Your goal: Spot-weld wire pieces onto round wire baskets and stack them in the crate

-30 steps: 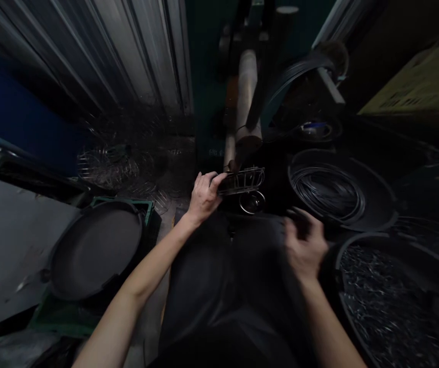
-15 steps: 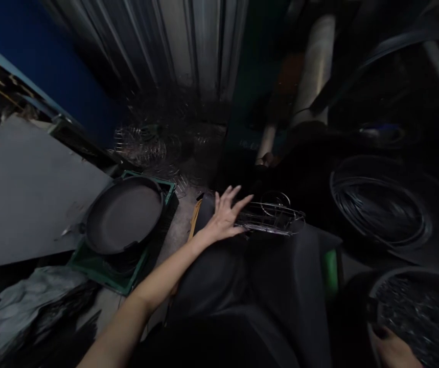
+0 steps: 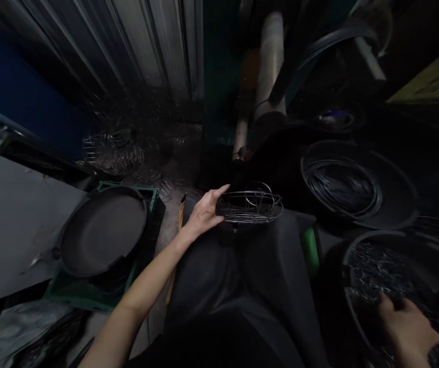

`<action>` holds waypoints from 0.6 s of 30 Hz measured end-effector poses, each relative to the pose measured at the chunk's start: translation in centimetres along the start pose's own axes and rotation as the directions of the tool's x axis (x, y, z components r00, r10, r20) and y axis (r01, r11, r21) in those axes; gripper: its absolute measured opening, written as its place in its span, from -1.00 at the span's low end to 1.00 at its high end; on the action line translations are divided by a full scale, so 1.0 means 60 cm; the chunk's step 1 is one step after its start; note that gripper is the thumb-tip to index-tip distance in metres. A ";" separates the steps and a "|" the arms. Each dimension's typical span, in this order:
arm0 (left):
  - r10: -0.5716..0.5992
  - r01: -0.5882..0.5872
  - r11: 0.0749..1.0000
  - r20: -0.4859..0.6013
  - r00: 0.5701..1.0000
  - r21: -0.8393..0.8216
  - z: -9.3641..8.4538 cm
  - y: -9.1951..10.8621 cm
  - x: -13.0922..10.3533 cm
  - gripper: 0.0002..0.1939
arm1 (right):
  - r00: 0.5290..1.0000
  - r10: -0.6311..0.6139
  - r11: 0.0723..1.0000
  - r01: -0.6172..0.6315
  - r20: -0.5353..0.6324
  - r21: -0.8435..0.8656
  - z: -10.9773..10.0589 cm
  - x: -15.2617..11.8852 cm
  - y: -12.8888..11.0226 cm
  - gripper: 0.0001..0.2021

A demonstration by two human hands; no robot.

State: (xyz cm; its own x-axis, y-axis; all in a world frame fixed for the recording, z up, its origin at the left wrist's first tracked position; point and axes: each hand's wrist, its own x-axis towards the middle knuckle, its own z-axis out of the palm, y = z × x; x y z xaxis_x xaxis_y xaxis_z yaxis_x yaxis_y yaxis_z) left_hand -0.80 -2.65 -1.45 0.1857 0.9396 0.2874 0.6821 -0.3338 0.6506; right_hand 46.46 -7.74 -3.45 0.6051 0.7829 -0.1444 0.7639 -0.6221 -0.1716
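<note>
My left hand (image 3: pixel 206 212) is closed on the left end of a round wire frame (image 3: pixel 252 217), its thumb and fingers at the frame's edge. The frame is made of thin shiny rods, with a smaller wire ring (image 3: pixel 258 185) standing up at the far side. It rests on the dark apron (image 3: pixel 238 276) over my lap. On the right, my right hand (image 3: pixel 409 324) reaches over a dark tub (image 3: pixel 351 312) full of small shiny metal pieces (image 3: pixel 376 266). Its visible fingers are apart, and I make out nothing held in them.
To the left, a round black pan-like tray (image 3: pixel 104 230) sits on a green crate (image 3: pixel 77 296). Behind the metal-piece tub is another tub (image 3: pixel 399 191) with coiled wire (image 3: pixel 338 186). Wire frames (image 3: pixel 115 153) are heaped by the corrugated wall (image 3: pixel 142 46). Pale plastic sheeting (image 3: pixel 16 327) lies lower left.
My left hand's spread fingers have closed on the wire frame's edge. My right hand has moved from the tub's near rim to over the metal pieces. The view has turned slightly right.
</note>
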 end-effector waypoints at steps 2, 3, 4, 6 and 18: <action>0.014 -0.014 1.000 -0.018 1.000 0.004 -0.009 0.004 0.008 -0.15 | 0.993 0.110 0.993 -0.108 -0.035 0.037 -0.031 -0.032 -0.046 -0.26; 0.022 -0.022 1.000 -0.027 0.999 0.008 -0.014 0.008 0.013 -0.14 | 0.992 0.108 0.988 -0.100 -0.064 0.115 -0.044 -0.051 -0.074 -0.27; 0.030 -0.030 0.999 -0.032 0.999 0.014 -0.019 0.012 0.019 -0.14 | 0.991 0.079 0.972 -0.053 -0.105 0.229 -0.053 -0.069 -0.102 -0.31; 0.036 -0.035 0.998 -0.018 0.999 0.048 -0.025 0.023 0.032 -0.16 | 0.991 0.007 0.877 0.059 -0.135 0.478 -0.060 -0.106 -0.158 -0.47; 0.037 -0.014 0.919 -0.052 0.998 0.393 -0.011 0.063 0.062 -0.37 | 0.804 -0.589 0.394 0.203 0.077 0.897 -0.034 -0.172 -0.447 -0.66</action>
State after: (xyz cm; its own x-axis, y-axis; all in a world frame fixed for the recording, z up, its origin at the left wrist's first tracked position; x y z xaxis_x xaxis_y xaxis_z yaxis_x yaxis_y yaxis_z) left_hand 2.03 -0.48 2.55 0.1740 0.9214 0.3475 0.9027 -0.2903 0.3177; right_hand 20.19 0.87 4.66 0.0194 0.9958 -0.0900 0.2221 -0.0920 -0.9707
